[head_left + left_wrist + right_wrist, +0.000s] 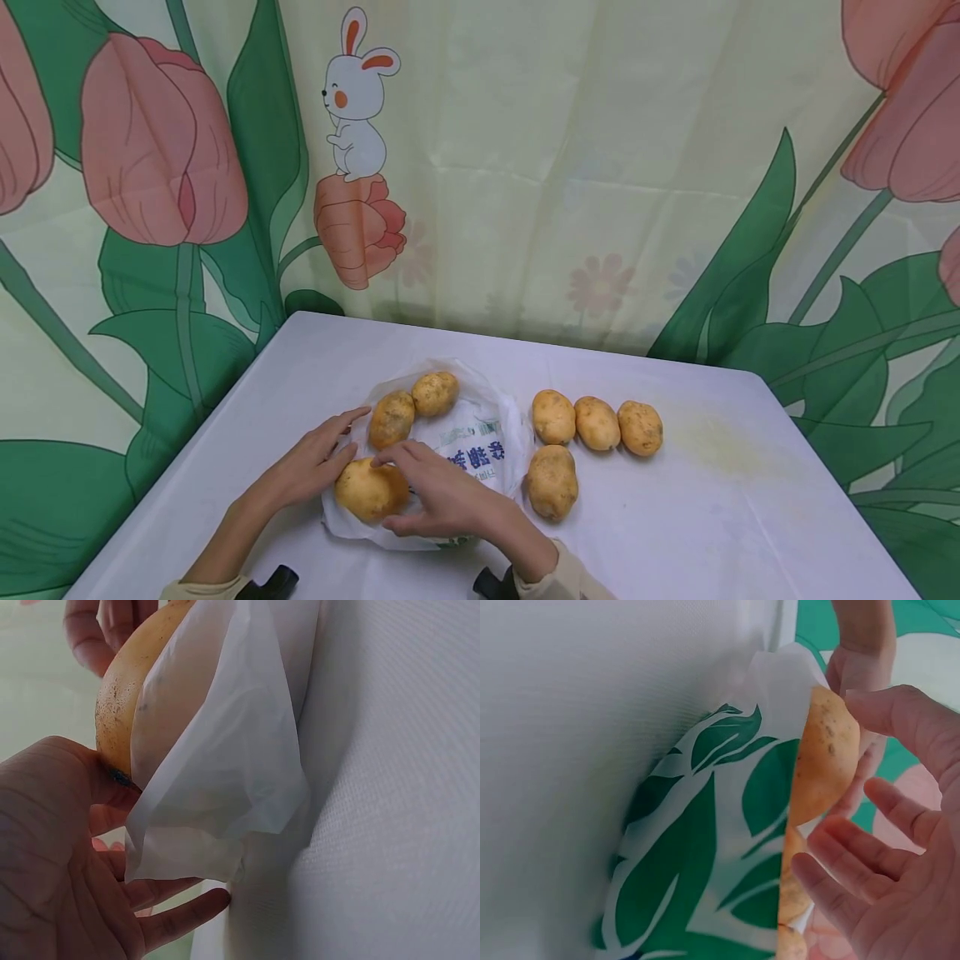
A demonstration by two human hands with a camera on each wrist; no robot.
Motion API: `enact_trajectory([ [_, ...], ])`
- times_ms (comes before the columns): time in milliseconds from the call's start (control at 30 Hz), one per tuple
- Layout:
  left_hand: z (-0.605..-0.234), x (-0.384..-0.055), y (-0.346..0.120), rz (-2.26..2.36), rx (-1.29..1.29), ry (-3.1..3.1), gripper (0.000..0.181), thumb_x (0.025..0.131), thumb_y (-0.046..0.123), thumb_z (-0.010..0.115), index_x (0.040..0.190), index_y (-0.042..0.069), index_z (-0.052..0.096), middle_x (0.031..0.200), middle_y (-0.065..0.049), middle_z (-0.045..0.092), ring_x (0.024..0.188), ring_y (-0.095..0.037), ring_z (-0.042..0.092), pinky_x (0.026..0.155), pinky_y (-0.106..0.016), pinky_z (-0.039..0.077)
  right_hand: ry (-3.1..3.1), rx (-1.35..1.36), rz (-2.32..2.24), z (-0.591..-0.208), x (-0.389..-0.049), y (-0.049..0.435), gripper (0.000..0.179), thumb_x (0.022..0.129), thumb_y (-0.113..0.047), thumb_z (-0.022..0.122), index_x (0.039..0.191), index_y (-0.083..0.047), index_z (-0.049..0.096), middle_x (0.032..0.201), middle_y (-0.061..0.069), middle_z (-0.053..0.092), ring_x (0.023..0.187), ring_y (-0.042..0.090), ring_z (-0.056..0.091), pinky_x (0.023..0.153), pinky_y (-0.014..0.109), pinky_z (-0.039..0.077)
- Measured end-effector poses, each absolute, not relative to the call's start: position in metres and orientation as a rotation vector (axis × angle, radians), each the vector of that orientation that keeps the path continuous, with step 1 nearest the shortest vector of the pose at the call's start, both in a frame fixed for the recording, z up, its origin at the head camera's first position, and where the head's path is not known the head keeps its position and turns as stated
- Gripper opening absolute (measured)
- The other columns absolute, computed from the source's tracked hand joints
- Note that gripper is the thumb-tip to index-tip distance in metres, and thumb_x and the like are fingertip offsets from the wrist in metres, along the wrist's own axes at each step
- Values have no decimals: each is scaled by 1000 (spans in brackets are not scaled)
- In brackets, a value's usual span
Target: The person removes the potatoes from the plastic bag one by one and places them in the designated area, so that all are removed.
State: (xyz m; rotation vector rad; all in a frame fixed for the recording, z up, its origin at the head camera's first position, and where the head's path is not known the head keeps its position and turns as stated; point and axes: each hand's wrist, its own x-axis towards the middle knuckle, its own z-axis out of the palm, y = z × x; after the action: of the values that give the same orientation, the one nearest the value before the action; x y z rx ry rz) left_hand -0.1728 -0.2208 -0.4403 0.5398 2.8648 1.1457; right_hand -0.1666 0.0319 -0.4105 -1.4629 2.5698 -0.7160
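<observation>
Left hand (311, 463): fingers loosely spread | right hand (446, 493): fingers wide, contact unclear from here | potato (369, 493) between both sets of fingers, against the plastic bag (487, 410) | looks firm, fairly weighty, hardly fragile; I'd cup its rounded sides

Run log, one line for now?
left hand: by nearest potato | right hand: by same potato | white plastic bag: three potatoes | tabletop: four potatoes
</observation>
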Motion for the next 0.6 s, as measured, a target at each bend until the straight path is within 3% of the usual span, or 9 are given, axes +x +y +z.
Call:
enact_trajectory([
  [333,-438,-172,-220,1156,552,2849,54,101,3,50,154,6,41,154,-26,44,140,-47,44,110,-65,39,2548,-1404,-639,-414,-171,23,71,92,-29,79,152,-25,42,149,0,48,136,9,44,113,27,42],
  [600,-438,-172,-221,1156,563,2865,55,100,1,50,154,5,41,153,-26,45,136,-46,49,108,-64,42,2545,-1416,-609,-416,-173,20,77,89,-23,82,153,-27,40,144,1,50,130,8,47,110,25,43],
])
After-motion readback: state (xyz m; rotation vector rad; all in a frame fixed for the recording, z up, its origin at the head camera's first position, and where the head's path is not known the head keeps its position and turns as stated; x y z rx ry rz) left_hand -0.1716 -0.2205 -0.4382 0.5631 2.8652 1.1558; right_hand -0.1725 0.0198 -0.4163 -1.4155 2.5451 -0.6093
